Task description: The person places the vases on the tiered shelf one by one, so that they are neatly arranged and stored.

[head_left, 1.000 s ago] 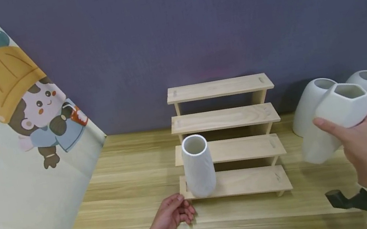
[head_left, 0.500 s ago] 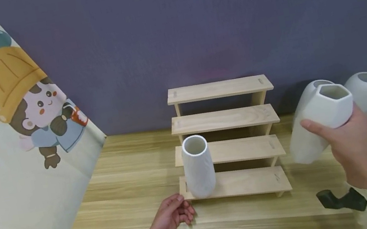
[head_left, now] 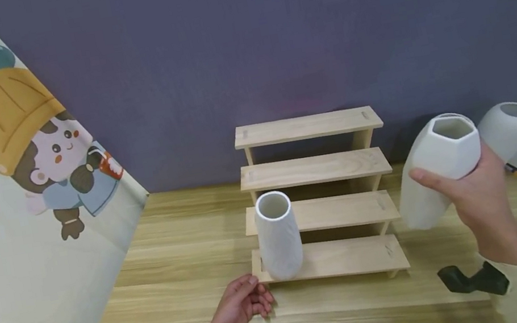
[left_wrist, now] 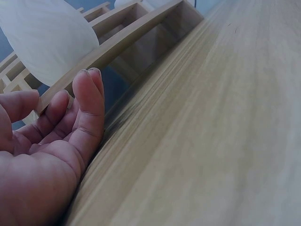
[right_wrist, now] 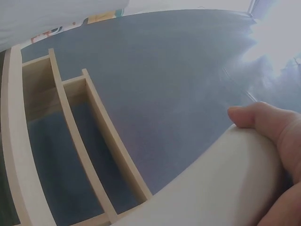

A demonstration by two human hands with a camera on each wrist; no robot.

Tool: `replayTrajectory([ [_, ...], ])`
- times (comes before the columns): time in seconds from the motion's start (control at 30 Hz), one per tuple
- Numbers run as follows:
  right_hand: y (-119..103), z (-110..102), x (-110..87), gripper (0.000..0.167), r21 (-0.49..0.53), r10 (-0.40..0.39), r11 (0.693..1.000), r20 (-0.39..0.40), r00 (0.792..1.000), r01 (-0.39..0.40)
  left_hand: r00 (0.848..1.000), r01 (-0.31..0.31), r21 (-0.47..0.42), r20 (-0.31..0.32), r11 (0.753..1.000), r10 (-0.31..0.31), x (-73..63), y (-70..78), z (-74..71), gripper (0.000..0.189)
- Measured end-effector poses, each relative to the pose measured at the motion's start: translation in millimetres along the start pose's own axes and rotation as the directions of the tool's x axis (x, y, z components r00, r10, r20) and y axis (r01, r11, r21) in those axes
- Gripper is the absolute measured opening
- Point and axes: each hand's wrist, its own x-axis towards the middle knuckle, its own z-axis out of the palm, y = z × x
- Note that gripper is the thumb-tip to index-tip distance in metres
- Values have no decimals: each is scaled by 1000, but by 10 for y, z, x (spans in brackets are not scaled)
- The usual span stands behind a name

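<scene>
My right hand (head_left: 482,194) grips a white faceted vase (head_left: 448,148) with a hexagonal mouth, tilted and raised to the right of a stepped wooden shelf (head_left: 314,169). In the right wrist view the thumb (right_wrist: 263,117) lies along the white vase (right_wrist: 225,179). My left hand (head_left: 242,303) pinches the left front corner of the shelf's lowest step, thumb above and fingers beneath, as the left wrist view of the hand (left_wrist: 51,155) shows. On that step's left end stands a white round-mouthed vase (head_left: 279,238), upright.
Behind the held vase, another white vase (head_left: 512,128) stands at the back right; a further one is almost wholly hidden there. A dark blue wall (head_left: 288,35) rises behind the wooden table (head_left: 176,257). A printed white sheet (head_left: 3,247) borders the left side.
My right hand has carried the faceted vase leftward, nearer the shelf's right side. The left hand, the shelf and the vase on its step have stayed in place.
</scene>
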Motion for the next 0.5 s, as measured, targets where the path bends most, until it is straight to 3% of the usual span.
replayTrajectory([
  [0.3, -63, -1, -20, 81, -8, -48, 999, 2, 999, 48, 1000, 6, 6, -5, 1000, -6, 2, -2, 2, 30],
  [0.5, -126, 25, -5, 77, 66, -74, 995, 15, 997, 73, 1000, 1, -4, 8, 1000, -1, 0, -4, -1, 30],
])
